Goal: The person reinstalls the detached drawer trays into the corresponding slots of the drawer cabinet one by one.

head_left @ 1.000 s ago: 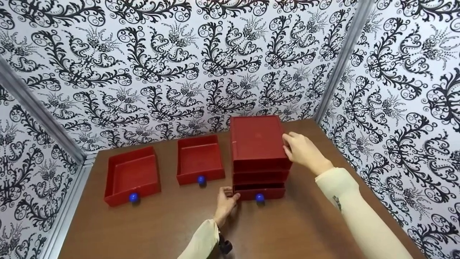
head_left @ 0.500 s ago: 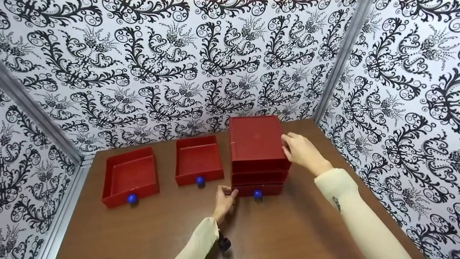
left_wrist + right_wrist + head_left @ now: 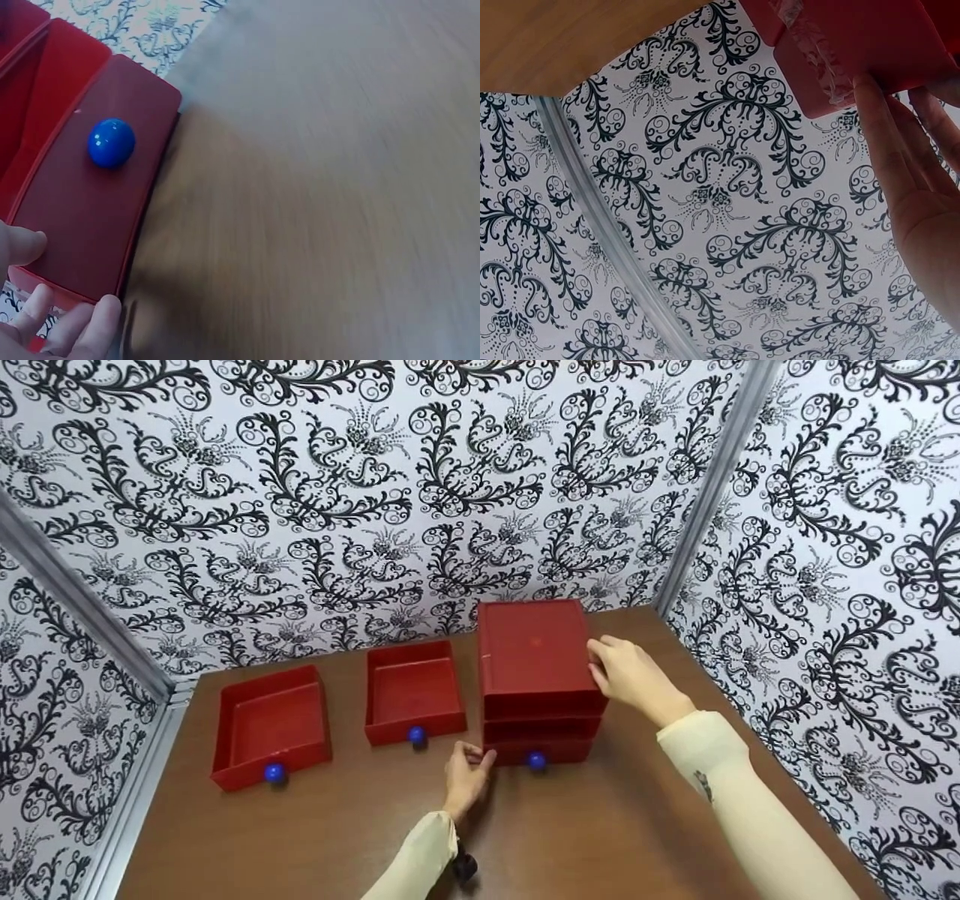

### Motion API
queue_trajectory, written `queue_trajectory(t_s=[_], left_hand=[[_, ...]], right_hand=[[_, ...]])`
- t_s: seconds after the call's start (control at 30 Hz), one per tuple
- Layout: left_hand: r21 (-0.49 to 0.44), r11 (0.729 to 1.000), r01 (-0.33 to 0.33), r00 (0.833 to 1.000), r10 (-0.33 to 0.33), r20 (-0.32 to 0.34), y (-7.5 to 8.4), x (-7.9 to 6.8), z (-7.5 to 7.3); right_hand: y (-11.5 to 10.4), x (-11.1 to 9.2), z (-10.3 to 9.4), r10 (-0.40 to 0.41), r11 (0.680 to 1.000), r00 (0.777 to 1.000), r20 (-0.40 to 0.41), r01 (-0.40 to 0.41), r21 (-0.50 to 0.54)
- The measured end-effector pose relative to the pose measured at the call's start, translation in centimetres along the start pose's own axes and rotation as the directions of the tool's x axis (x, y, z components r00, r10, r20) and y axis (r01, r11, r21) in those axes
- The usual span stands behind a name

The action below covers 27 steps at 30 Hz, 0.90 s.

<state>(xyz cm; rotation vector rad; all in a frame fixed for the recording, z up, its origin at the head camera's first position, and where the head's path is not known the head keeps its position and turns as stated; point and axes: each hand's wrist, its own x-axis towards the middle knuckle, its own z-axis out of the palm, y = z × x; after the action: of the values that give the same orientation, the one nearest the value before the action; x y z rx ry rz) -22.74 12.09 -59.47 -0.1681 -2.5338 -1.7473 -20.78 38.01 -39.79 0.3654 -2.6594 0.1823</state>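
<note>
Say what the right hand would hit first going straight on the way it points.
The right hand would first meet the red drawer cabinet: its fingers seem to touch the right wall near the top, though exact contact is hard to judge.

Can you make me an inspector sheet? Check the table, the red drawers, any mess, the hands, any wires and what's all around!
Surface: brown table.
Job's things: red cabinet, two upper slots without drawers; bottom drawer in the lowest slot; left loose drawer and right loose drawer on the table. Each drawer has a blue knob.
Clutter: nothing seen.
Hands: left hand pinches the bottom drawer's left end; right hand touches the cabinet's upper right edge.
Cables: nothing seen.
Surroundings: white walls with black swirls; grey corner strips.
</note>
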Motion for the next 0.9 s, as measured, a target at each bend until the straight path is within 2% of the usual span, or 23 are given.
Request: queue_trajectory(t_s=[0.33, 0.53, 0.67, 0.77, 0.9], left_hand=[[0.044, 0.994, -0.097, 0.995, 0.098, -0.022, -0.4, 0.2, 0.1], [0.044, 0.996, -0.077, 0.997, 0.077, -0.004, -0.5, 0.5, -0.3], [0.035, 0.997, -0.062, 0.996, 0.060, 0.065, -0.5, 0.4, -1.1], [0.049, 0.995, -0.085, 0.992, 0.079, 0.100, -0.5, 0.0, -1.9], [0.057, 0.989, -0.137, 0.989, 0.133, 0.069, -0.5, -0.4, -3.3]], right_hand=[[0.1, 0.0, 0.0, 0.002, 1.000, 1.000, 0.000, -0.002, 0.009], [0.1, 0.2, 0.0, -0.011, 1.000, 1.000, -0.018, 0.012, 0.011], [0.1, 0.2, 0.2, -0.024, 1.000, 0.999, -0.033, 0.024, 0.003], [0.0, 0.0, 0.3, -0.029, 1.000, 0.999, -0.032, 0.029, -0.006], [0.1, -0.3, 0.3, -0.024, 1.000, 0.999, -0.039, 0.024, -0.010]])
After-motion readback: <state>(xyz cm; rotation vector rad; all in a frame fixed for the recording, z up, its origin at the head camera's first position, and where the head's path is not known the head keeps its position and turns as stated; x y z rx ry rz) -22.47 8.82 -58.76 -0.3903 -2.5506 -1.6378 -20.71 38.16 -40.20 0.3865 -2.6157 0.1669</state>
